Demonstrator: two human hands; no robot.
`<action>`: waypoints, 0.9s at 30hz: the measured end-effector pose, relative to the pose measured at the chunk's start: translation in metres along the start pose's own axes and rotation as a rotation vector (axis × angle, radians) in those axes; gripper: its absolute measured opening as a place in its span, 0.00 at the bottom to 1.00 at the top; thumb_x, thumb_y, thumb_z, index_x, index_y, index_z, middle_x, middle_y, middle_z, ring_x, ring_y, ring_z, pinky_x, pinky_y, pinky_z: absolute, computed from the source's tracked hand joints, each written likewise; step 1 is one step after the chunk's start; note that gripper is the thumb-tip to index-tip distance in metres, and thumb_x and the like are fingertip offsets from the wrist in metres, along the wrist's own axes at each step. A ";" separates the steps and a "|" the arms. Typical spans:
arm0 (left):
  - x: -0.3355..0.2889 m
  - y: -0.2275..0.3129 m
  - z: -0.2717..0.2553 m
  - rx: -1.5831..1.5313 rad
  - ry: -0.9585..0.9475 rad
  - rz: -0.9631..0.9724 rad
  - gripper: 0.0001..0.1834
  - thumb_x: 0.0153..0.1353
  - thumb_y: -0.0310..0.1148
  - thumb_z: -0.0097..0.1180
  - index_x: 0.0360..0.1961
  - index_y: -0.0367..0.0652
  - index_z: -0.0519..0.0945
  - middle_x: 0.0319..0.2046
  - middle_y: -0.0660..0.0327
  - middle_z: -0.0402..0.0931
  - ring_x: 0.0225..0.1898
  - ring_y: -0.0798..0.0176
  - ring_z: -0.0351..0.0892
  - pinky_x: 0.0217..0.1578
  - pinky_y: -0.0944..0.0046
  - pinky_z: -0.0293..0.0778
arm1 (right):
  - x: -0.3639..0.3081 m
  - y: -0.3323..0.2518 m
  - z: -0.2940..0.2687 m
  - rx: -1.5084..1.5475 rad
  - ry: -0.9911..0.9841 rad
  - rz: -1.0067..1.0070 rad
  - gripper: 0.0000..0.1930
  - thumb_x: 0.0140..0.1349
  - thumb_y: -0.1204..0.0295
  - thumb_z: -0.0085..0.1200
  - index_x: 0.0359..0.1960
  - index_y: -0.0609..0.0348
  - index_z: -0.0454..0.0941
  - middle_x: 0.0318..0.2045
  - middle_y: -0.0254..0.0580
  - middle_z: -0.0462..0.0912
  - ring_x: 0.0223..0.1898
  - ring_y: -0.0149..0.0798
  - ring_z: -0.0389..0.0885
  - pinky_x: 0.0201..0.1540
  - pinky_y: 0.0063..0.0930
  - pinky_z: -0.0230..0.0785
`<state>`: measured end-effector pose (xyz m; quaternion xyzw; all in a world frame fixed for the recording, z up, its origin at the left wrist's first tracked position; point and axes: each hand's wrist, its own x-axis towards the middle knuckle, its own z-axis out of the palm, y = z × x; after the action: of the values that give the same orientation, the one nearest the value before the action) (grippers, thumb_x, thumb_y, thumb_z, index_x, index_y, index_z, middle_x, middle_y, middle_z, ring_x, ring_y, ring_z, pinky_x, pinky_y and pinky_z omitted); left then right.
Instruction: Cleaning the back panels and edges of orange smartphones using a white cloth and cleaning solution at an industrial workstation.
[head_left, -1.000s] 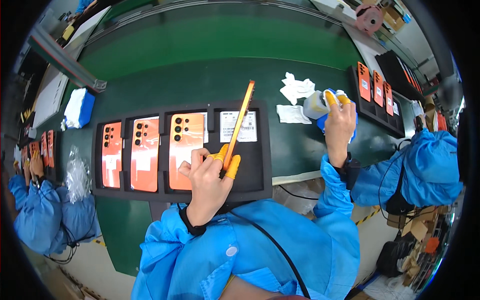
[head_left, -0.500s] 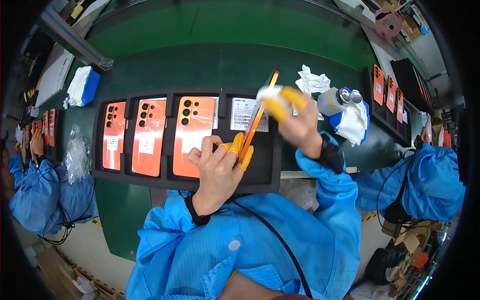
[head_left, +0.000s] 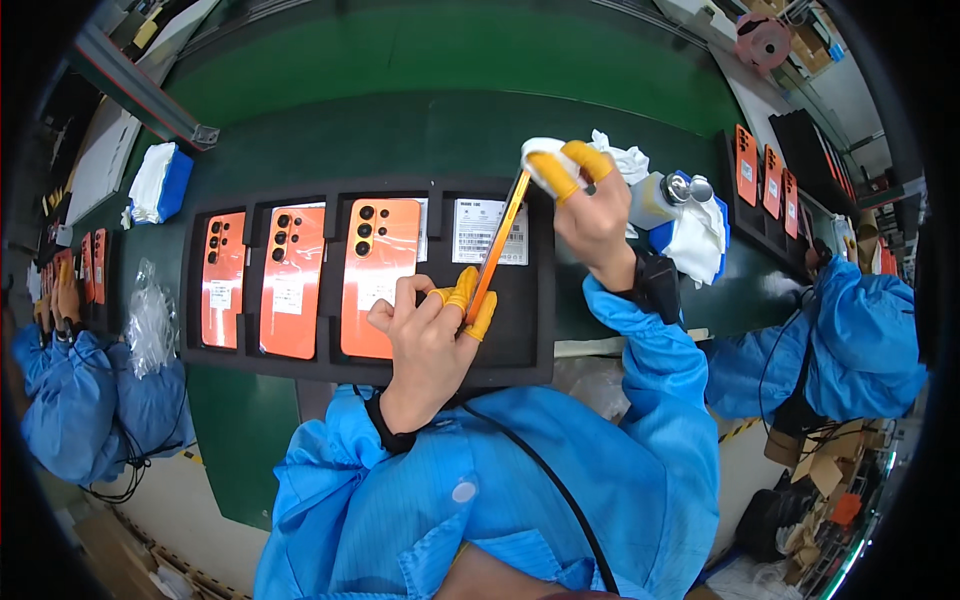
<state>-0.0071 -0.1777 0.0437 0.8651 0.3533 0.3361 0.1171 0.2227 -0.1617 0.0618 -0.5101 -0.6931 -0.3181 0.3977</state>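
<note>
L hand (head_left: 432, 335) is pinching the near end of an orange phone (head_left: 497, 247) held on edge, fingers (head_left: 462, 292) in yellow cots pressed together on its thin sides. R hand (head_left: 585, 205) is sitting at the phone's far end, fingers pressing a white wipe (head_left: 543, 152) onto the top edge. Phone's long axis is running near-left to far-right, tilted up off the black tray (head_left: 520, 340), so R hand is capping the far end and L hand is anchoring the near one.

Phone is hovering over the tray's right-hand slot, above a white label sheet (head_left: 476, 230). Left of it, three more orange phones (head_left: 290, 280) are lying flat, backs up, in their slots. Tray's near edge is sitting just at the green table (head_left: 420, 130) rim, close to the blue sleeves. Room is opening far of the tray; right side is getting crowded w/ a small bottle (head_left: 668, 197) and a blue-and-white cloth (head_left: 700, 235) just beside R wrist
</note>
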 end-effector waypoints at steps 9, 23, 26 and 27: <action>0.000 -0.002 -0.001 -0.017 -0.018 -0.004 0.09 0.41 0.31 0.66 0.20 0.38 0.80 0.17 0.62 0.70 0.37 0.58 0.69 0.34 0.55 0.47 | -0.029 -0.068 -0.035 0.422 -0.298 -0.448 0.15 0.38 0.71 0.56 0.32 0.56 0.83 0.32 0.42 0.80 0.28 0.36 0.77 0.24 0.26 0.68; 0.096 0.011 -0.039 0.048 -0.251 0.135 0.22 0.49 0.48 0.63 0.24 0.35 0.79 0.15 0.52 0.73 0.31 0.53 0.69 0.34 0.55 0.52 | 0.009 0.003 0.009 0.098 -0.023 0.038 0.20 0.39 0.80 0.55 0.39 0.51 0.83 0.37 0.46 0.78 0.29 0.47 0.75 0.30 0.35 0.70; 0.109 -0.008 -0.006 -0.040 -0.306 0.141 0.12 0.51 0.36 0.58 0.22 0.36 0.79 0.20 0.52 0.73 0.34 0.53 0.69 0.36 0.55 0.53 | 0.011 -0.003 0.013 0.122 -0.016 0.091 0.20 0.40 0.80 0.54 0.39 0.53 0.83 0.36 0.47 0.78 0.30 0.48 0.76 0.31 0.36 0.70; 0.110 -0.009 -0.006 -0.049 -0.313 0.101 0.10 0.50 0.35 0.57 0.22 0.37 0.79 0.22 0.52 0.72 0.35 0.53 0.69 0.36 0.55 0.53 | 0.009 -0.003 0.015 0.123 0.012 0.114 0.20 0.40 0.80 0.54 0.39 0.53 0.83 0.36 0.48 0.78 0.31 0.48 0.76 0.32 0.36 0.71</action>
<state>0.0421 -0.0958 0.0992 0.9204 0.2784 0.2115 0.1749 0.2147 -0.1463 0.0622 -0.5215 -0.6789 -0.2548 0.4496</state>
